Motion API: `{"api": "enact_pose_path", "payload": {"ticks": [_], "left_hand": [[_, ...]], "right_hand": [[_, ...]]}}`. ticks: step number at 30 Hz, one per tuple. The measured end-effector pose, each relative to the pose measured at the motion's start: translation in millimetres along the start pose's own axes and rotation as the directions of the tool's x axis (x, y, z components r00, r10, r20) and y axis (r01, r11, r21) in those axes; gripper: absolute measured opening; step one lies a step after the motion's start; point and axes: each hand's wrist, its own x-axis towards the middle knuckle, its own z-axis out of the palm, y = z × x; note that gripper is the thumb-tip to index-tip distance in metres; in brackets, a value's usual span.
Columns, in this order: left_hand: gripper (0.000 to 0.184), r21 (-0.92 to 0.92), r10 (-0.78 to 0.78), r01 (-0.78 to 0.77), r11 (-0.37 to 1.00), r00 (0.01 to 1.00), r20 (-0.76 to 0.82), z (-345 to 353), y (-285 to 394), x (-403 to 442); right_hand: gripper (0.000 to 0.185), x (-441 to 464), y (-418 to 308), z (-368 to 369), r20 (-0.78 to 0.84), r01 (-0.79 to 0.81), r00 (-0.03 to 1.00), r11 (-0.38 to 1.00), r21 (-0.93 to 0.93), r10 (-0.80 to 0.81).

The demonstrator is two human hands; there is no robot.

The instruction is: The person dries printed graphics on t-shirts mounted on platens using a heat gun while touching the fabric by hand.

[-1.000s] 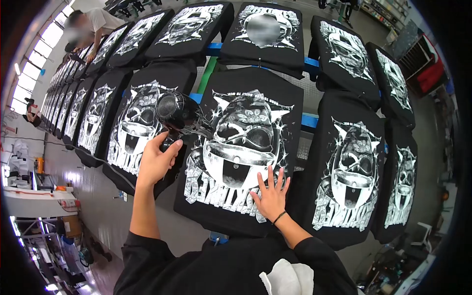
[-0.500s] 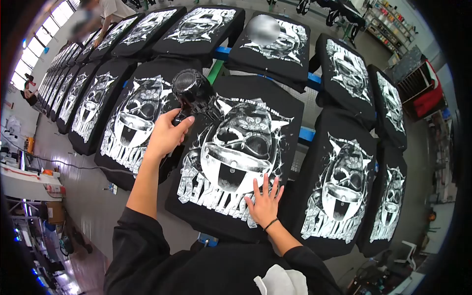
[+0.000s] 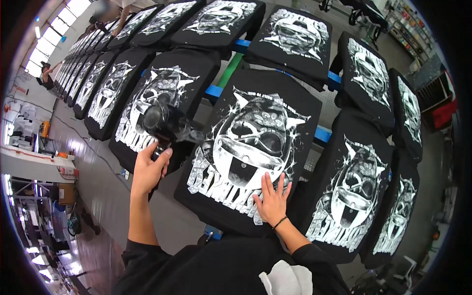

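Observation:
In front of me a black T-shirt (image 3: 314,110) lies flat on a printing board, bearing a white print (image 3: 253,142) of a helmeted, masked figure above large lettering. My left hand (image 3: 152,167) is wrapped round the handle of a black hair dryer (image 3: 164,120). The dryer's body, slightly blurred, points toward the left side of this shirt and covers part of the neighbouring one. Spread flat, my right hand (image 3: 274,202) presses on the lower right of the print. A dark band circles that wrist.
More boards with printed black shirts (image 3: 351,187) stand close on both sides and in a row behind. Blue metal supports (image 3: 322,133) show between them. A person (image 3: 125,6) leans over the far-left boards. A cable (image 3: 81,135) runs along the left floor.
My left hand has brought the hair dryer down and to the left, off the shirt's upper left. My right hand stays on the print. The view has shifted slightly.

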Motion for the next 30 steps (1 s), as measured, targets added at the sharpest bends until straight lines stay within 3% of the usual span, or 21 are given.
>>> {"api": "enact_pose_path", "payload": {"ticks": [3, 7, 11, 26, 30], "left_hand": [[0.018, -0.036, 0.000, 0.001, 0.999, 0.999, 0.047, -8, -1, -16], [0.017, 0.028, -0.012, 0.014, 1.000, 0.999, -0.052, -5, -2, -24], [0.018, -0.072, 0.030, -0.028, 0.997, 0.999, 0.023, 2, 2, -5], [0.023, -0.104, 0.110, -0.092, 0.990, 0.976, 0.187, 73, 45, 95], [0.028, -0.010, 0.151, -0.150, 0.989, 0.984, 0.094, 74, 47, 108]], "right_hand": [[0.072, 2, 3, 0, 0.007, 0.016, 1.000, 1.000, -0.004, -0.015], [0.072, 1, 7, -3, -0.011, 0.075, 0.997, 0.997, 0.001, -0.075], [0.071, 1, 9, 3, 0.023, 0.059, 0.998, 0.998, -0.011, -0.059], [0.072, 3, 1, -1, -0.015, 0.021, 1.000, 1.000, 0.004, -0.021], [0.071, 4, 2, 4, -0.013, 0.007, 1.000, 1.000, -0.014, -0.007]]}}
